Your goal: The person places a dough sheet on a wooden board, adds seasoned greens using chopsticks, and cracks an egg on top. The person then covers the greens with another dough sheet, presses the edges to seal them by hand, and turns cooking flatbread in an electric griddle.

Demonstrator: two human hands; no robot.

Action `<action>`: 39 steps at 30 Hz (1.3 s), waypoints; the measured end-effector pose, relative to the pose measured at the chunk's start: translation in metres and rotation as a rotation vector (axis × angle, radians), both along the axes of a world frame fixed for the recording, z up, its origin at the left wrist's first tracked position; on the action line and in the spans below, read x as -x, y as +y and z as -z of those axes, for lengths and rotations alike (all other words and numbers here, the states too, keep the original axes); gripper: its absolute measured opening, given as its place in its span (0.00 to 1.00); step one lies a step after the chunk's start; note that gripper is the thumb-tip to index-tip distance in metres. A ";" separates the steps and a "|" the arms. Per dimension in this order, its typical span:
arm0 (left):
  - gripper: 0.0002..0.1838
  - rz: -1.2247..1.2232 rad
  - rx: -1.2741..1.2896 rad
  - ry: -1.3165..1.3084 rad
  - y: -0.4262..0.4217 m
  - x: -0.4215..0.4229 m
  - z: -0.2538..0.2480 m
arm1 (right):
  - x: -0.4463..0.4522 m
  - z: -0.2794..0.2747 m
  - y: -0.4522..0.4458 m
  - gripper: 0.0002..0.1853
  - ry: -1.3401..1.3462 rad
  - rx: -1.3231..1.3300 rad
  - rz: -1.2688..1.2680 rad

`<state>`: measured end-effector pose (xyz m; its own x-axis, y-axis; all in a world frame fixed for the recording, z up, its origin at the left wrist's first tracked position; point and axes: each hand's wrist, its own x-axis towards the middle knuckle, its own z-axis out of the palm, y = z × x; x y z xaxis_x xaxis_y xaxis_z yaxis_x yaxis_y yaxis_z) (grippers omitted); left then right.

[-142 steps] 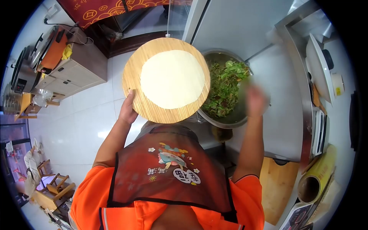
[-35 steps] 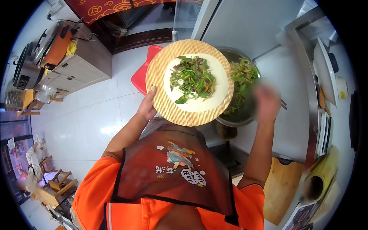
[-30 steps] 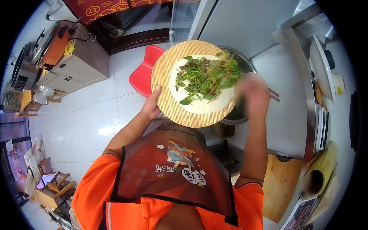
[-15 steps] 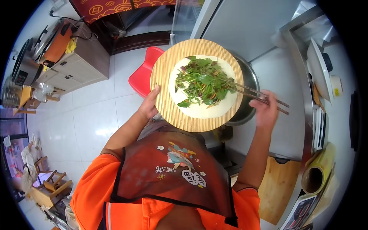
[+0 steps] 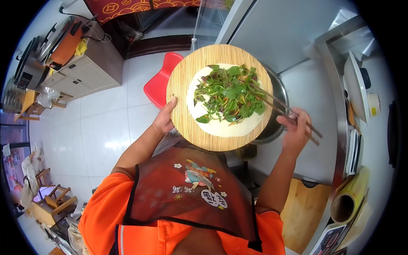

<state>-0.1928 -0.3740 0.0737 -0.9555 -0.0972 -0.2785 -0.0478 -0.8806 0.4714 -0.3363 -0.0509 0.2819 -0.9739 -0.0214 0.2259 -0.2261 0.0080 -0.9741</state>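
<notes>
My left hand (image 5: 165,115) grips the left edge of a round bamboo-slat tray (image 5: 182,80), its thumb on top and the other fingers hidden beneath. On the tray lies a flat, pale round dough sheet (image 5: 244,129). Leafy greens with thin orange shreds (image 5: 227,93) are spread over most of the sheet. My right hand (image 5: 297,129) is closed around a pair of brown chopsticks (image 5: 280,106). Their tips reach into the greens at the right side and are partly hidden there. A metal pot (image 5: 280,91) shows behind the tray's right edge.
A red stool (image 5: 159,85) stands beyond the tray. On the right, a counter holds a white plate (image 5: 355,87), a tape roll (image 5: 374,105) and a roll of plastic film (image 5: 350,199). A wooden board (image 5: 304,212) lies below. Cookers (image 5: 63,46) top a cabinet (image 5: 91,70) at left.
The chopsticks have spread the greens toward the sheet's right and lower right. My right hand has shifted slightly down, and the chopstick tips now sit farther apart. My left hand keeps its hold.
</notes>
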 end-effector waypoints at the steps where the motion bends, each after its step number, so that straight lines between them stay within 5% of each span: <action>1: 0.30 -0.004 0.010 -0.008 0.000 0.001 0.001 | -0.007 0.001 0.000 0.18 0.104 -0.020 -0.032; 4: 0.30 -0.001 0.009 -0.008 0.001 0.002 0.008 | -0.021 0.009 0.001 0.15 0.404 -0.138 -0.097; 8: 0.29 0.005 -0.036 0.005 0.000 0.004 0.006 | -0.010 0.013 -0.016 0.12 0.787 -0.673 -0.071; 11: 0.29 0.013 -0.036 -0.004 -0.004 0.005 0.005 | -0.006 0.026 -0.035 0.13 0.565 -0.544 -0.186; 16: 0.28 -0.006 -0.015 -0.034 -0.001 0.004 0.006 | -0.016 0.027 -0.034 0.15 0.688 -0.669 -0.325; 22: 0.28 -0.021 -0.029 -0.033 0.000 0.003 0.010 | -0.007 0.033 -0.032 0.14 0.733 -0.642 -0.119; 28: 0.28 -0.009 0.008 -0.039 -0.002 0.006 0.010 | -0.007 0.036 -0.032 0.13 0.703 -0.686 -0.308; 35: 0.30 -0.063 0.006 -0.027 0.011 0.002 0.008 | -0.051 0.043 0.003 0.14 0.708 -0.730 0.017; 39: 0.31 -0.063 -0.009 -0.024 0.013 0.003 0.008 | -0.069 0.061 -0.005 0.15 0.629 -0.686 -0.131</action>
